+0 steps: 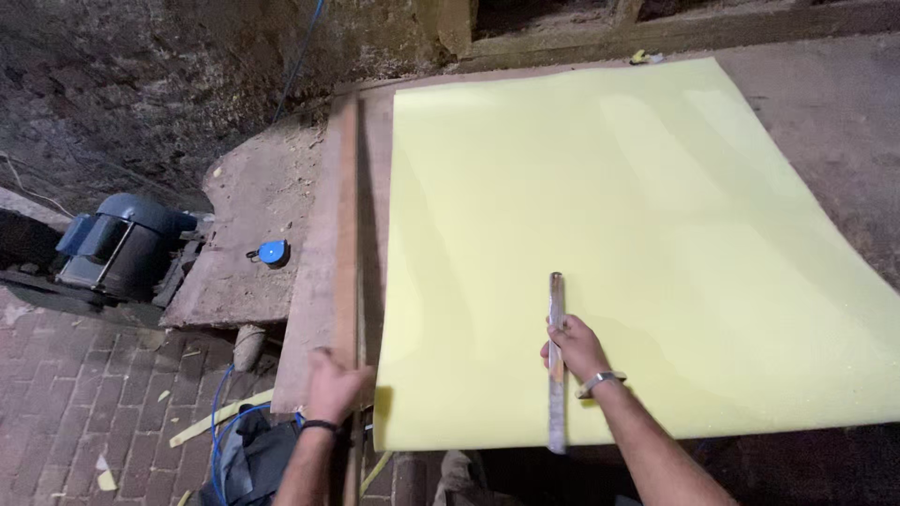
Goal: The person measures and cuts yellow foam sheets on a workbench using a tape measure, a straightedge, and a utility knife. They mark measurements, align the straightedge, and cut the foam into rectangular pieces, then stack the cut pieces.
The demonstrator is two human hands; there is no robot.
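My right hand (pixel 574 350) lies on a long metal ruler (pixel 557 361), fingers curled over it and pressing it flat against the pale yellow sheet (pixel 637 234). The ruler runs from about six o'clock, where its end pokes past the sheet's near edge, up toward twelve o'clock, stopping a little above my knuckles. A metal bracelet (pixel 600 381) sits on that wrist.

My left hand (pixel 335 384) is over at nine o'clock from the ruler, closed around the near end of a long wooden strip (pixel 354 234) that runs along the sheet's left edge, just beside it. A dark band circles that wrist.

The sheet covers most of the dusty workbench (pixel 825 112), its far corner reaching toward one o'clock. Out at ten o'clock, on a lower wooden board (pixel 244 281), lies a small blue tape measure (pixel 272 251), well apart from both hands. Further toward nine o'clock stands a grey-blue electric motor (pixel 117 245), and the brick floor (pixel 84 412) shows below it at seven o'clock, with blue cable (pixel 217 412) looping near my left forearm.
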